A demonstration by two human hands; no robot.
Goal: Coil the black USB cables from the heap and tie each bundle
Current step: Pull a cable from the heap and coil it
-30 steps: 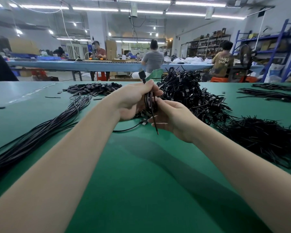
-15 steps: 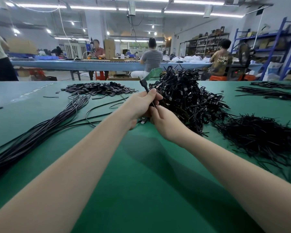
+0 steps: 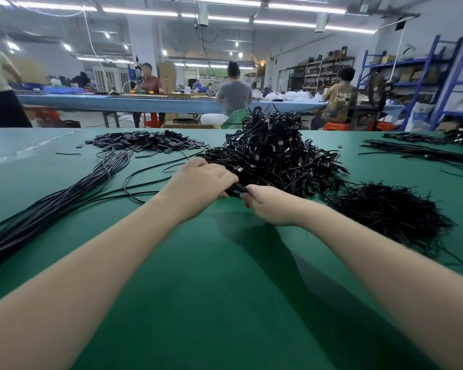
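While both hands pinch it, the coiled black cable looks small, tight, mostly hidden.

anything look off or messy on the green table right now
Nothing looks damaged or spilled. A few loose cables curl away from the straight bundle at left, and small black pieces lie strewn apart from the flat pile. Both hands hold a coil by the heap.

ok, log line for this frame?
left hand: grips coiled cable | right hand: pinches same | location: bundled pile edge | tie: unseen
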